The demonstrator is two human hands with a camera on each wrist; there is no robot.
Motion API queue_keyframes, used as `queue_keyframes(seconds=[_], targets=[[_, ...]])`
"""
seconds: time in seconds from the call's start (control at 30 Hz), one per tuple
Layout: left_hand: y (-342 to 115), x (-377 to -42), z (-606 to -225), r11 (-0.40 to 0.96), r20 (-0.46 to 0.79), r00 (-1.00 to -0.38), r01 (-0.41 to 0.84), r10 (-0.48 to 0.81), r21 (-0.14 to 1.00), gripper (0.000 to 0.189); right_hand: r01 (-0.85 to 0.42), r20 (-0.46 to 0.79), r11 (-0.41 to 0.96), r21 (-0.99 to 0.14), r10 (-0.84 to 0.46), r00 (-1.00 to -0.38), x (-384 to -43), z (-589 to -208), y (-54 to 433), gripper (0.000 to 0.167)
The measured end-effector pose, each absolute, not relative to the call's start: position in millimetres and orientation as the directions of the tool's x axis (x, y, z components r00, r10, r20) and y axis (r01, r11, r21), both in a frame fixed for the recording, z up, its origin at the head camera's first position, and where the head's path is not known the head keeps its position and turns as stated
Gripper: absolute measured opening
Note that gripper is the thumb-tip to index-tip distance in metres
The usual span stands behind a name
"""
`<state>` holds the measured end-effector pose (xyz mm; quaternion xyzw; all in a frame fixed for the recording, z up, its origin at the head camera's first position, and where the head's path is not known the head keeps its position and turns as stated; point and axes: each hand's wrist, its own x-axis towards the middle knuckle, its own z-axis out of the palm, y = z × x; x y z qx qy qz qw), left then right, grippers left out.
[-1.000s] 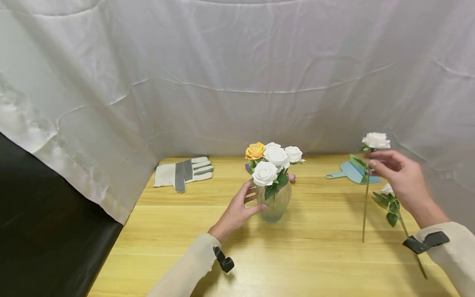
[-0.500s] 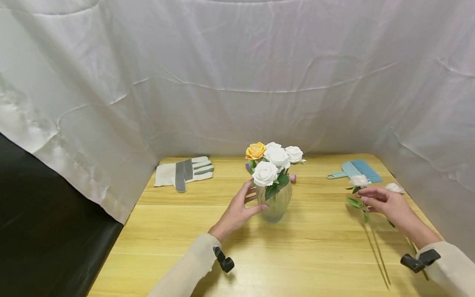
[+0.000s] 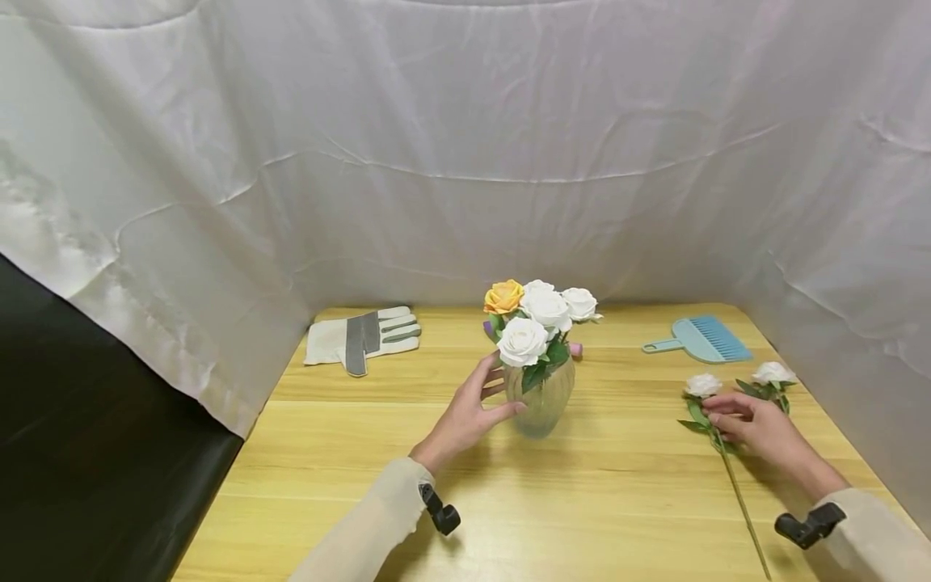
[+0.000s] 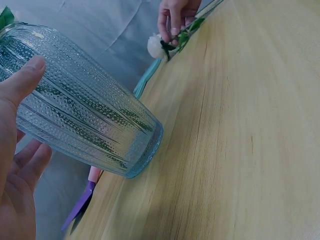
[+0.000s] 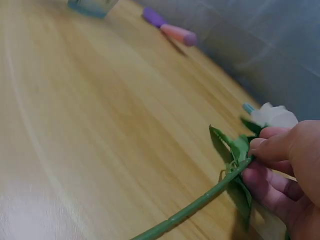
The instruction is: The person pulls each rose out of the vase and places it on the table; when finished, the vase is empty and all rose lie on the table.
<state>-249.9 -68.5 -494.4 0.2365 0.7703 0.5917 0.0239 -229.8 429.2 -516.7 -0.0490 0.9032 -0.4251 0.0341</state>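
Observation:
My left hand (image 3: 465,416) grips the side of a ribbed glass vase (image 3: 541,400), thumb in front and fingers behind. The vase stands upright and holds several white roses (image 3: 545,309) and one orange rose (image 3: 503,297). Bubbly texture shows on the vase (image 4: 85,105) in the left wrist view. At the right, my right hand (image 3: 760,428) pinches a white rose (image 3: 703,385) by its stem just below the bloom. This rose lies along the table, its green stem (image 5: 200,200) slanting toward the front edge. A second white rose (image 3: 773,373) lies beside it, partly hidden by the hand.
A blue dustpan-like tool with comb teeth (image 3: 701,338) lies at the back right. At the back left is a grey and white work glove (image 3: 362,339). Behind the vase lies a purple tool with a pink handle (image 5: 177,34). Grey curtains (image 3: 465,226) border the table.
My right hand has lowered the white rose from upright in the air down to the table, beside the other loose rose. The left hand and vase stay in place.

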Motion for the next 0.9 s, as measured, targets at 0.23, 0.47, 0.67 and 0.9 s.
queue_keyframes(seconds=[0.23, 0.47, 0.67, 0.9], targets=[[-68.7, -249.2, -493.6, 0.184, 0.237, -0.892, 0.326, 0.386, 0.927, 0.086, -0.100, 0.003, 0.716, -0.691, -0.135, -0.991, -229.3, -513.6, 427.8, 0.039], [-68.1, -249.5, -496.1, 0.180, 0.236, -0.893, 0.323, 0.383, 0.929, 0.086, -0.103, 0.036, 0.745, -0.659, -0.105, -0.994, -234.8, -518.2, 429.2, 0.038], [-67.8, -249.0, -497.2, 0.166, 0.237, -0.889, 0.321, 0.391, 0.932, 0.087, -0.085, 0.036, 0.776, -0.625, -0.079, -0.996, -239.0, -522.4, 430.6, 0.040], [-67.6, -250.0, -495.8, 0.161, 0.233, -0.888, 0.317, 0.396, 0.935, 0.087, -0.093, 0.071, 0.793, -0.602, -0.063, -0.995, -236.8, -517.9, 429.0, 0.039]])
